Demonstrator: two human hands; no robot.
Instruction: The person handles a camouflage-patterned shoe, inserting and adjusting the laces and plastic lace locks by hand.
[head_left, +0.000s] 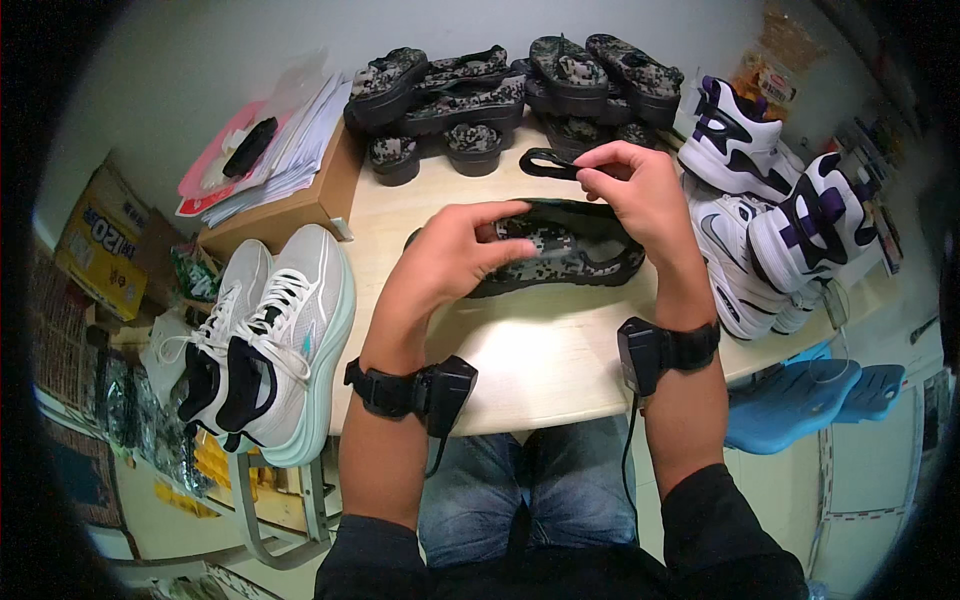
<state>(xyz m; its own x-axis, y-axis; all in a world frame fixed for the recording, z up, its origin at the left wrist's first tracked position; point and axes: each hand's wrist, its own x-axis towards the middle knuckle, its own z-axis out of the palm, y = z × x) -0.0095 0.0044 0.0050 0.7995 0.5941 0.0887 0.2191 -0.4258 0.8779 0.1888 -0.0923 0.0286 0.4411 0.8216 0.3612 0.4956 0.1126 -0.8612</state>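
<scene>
A digital-camouflage shoe (547, 259) with a black sole lies on the pale wooden table (510, 375) before me, its toe end to the left, partly covered by my left hand. My left hand (465, 247) grips it around the laceless front opening, index finger on the far edge and thumb over the tongue. Just beyond the shoe, my right hand (626, 180) pinches a folded black shoelace (549, 163) between thumb and fingertips. The lace's loop points left, above the tabletop. Both wrists wear black strapped devices with cables.
Several more camouflage shoes (465, 97) are stacked along the wall. Grey-white running shoes (292, 322) stand at left, near a cardboard box (330, 180) bearing papers (300, 157). White sneakers (795, 217) are piled at right, above a blue chair (795, 405).
</scene>
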